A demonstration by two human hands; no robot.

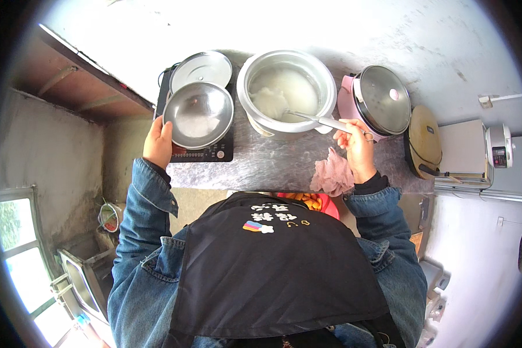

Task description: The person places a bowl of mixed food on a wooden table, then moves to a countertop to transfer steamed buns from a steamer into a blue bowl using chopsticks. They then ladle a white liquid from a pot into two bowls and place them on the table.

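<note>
My left hand (157, 143) grips the rim of a shiny metal bowl (199, 115), held tilted over a black induction cooktop (204, 155). In my right hand (357, 145) is the grey handle of a ladle or rice scoop (330, 123). Its head lies within a large rice cooker (243, 100), under or among pale, wet food (282, 93) that looks like rice porridge. Behind the bowl rests a round metal lid (204, 67). A crumpled pink cloth (333, 174) lies at the table's front edge, below my right hand.
Right of the rice cooker stands a pink electric pot (347, 98) with a glass lid (385, 100). Beyond it is a beige round appliance (425, 139). A pink basin (332, 208) with yellow-orange food sits below the metal-topped table (261, 169). A white wall rises behind.
</note>
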